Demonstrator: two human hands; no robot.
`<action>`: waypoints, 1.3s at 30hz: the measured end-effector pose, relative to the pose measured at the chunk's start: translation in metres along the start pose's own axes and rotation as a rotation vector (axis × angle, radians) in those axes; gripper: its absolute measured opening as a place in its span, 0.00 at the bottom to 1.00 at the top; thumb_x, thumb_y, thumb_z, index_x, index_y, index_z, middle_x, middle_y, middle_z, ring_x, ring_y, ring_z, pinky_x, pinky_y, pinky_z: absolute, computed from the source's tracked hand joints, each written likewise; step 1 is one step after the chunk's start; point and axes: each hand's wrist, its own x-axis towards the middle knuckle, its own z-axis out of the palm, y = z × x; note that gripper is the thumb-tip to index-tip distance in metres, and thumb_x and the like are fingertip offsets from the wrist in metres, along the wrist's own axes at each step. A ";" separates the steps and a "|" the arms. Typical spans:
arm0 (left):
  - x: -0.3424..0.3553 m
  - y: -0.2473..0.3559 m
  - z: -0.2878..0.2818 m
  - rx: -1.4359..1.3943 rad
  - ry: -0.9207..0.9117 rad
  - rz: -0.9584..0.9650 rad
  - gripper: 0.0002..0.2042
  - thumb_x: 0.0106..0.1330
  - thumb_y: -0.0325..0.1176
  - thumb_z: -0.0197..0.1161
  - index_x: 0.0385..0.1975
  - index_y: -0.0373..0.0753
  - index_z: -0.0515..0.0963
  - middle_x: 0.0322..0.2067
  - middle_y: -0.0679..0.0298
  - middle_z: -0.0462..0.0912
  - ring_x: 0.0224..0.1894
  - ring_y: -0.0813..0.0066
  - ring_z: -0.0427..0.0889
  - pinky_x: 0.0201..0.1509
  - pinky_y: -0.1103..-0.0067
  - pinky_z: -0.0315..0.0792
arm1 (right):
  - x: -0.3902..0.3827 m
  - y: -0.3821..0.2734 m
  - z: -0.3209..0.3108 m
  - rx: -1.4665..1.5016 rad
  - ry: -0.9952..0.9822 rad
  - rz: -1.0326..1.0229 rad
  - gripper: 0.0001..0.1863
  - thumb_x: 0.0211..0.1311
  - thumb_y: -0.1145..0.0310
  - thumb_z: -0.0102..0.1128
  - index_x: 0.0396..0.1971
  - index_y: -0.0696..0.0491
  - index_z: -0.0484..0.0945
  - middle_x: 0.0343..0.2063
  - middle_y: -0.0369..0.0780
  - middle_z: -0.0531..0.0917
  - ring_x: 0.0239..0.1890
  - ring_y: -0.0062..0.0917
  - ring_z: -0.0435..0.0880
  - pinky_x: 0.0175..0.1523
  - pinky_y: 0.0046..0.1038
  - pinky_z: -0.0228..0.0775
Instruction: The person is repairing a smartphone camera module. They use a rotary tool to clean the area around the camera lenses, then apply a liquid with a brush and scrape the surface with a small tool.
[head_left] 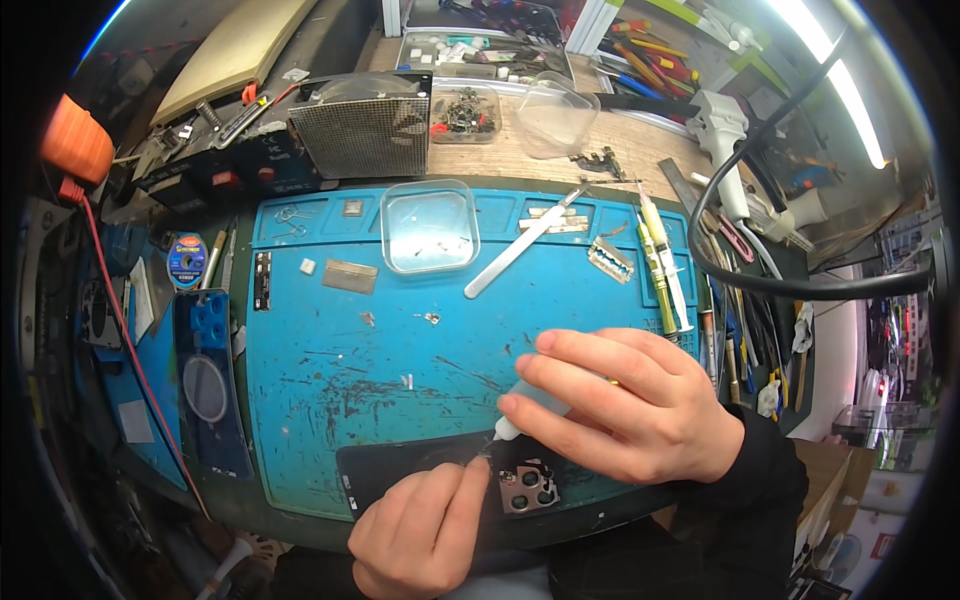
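My right hand (635,410) is wrapped round a small translucent squeeze bottle (508,428), its white nozzle aimed down and left. Just below the nozzle tip, my left hand (422,530) is closed with its fingers curled. Its fingertips press together close to the tip; whatever they pinch is too small to make out. Both hands are over a dark flat phone panel (385,468) at the near edge of the blue mat. A camera plate with ring-shaped openings (528,490) lies at the panel's right end, partly under my right hand's shadow.
On the blue work mat (320,350) are a clear plastic tub (430,228), a scalpel-like metal tool (525,245), a razor blade (611,259) and syringes (660,260). A dark phone part (212,400) lies left. A black cable (800,287) loops at the right; a mesh-fronted fan (360,135) stands behind.
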 end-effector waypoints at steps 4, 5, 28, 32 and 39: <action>-0.001 -0.001 0.000 -0.002 -0.008 -0.003 0.15 0.53 0.21 0.80 0.42 0.36 0.91 0.34 0.64 0.85 0.32 0.67 0.84 0.33 0.76 0.79 | 0.000 -0.001 -0.002 -0.001 0.005 0.012 0.15 0.61 0.70 0.67 0.48 0.52 0.89 0.53 0.40 0.86 0.58 0.32 0.88 0.56 0.31 0.84; -0.001 0.000 -0.001 -0.006 -0.010 -0.008 0.15 0.53 0.21 0.80 0.42 0.36 0.91 0.34 0.64 0.85 0.32 0.67 0.84 0.33 0.76 0.79 | 0.000 -0.001 -0.003 0.001 0.004 0.017 0.15 0.61 0.70 0.68 0.48 0.52 0.89 0.52 0.41 0.86 0.57 0.32 0.88 0.56 0.31 0.84; -0.001 -0.007 0.009 -0.011 0.100 0.070 0.17 0.52 0.25 0.72 0.45 0.33 0.89 0.41 0.61 0.86 0.37 0.68 0.86 0.36 0.77 0.80 | 0.068 -0.020 0.036 0.703 0.030 0.405 0.24 0.60 0.74 0.78 0.57 0.54 0.81 0.48 0.42 0.88 0.51 0.37 0.88 0.57 0.36 0.81; -0.004 -0.008 0.008 -0.038 0.075 0.060 0.16 0.54 0.24 0.72 0.45 0.32 0.88 0.42 0.60 0.85 0.37 0.64 0.86 0.38 0.73 0.80 | 0.039 -0.009 -0.006 0.462 -0.034 0.385 0.16 0.65 0.76 0.72 0.52 0.55 0.83 0.46 0.42 0.87 0.48 0.37 0.87 0.53 0.37 0.79; -0.004 -0.008 -0.005 -0.186 0.008 0.000 0.26 0.58 0.29 0.80 0.58 0.33 0.84 0.47 0.56 0.87 0.45 0.56 0.86 0.45 0.68 0.80 | -0.028 -0.012 -0.036 0.084 -0.198 0.490 0.10 0.64 0.71 0.73 0.41 0.54 0.82 0.39 0.40 0.82 0.45 0.39 0.82 0.53 0.38 0.76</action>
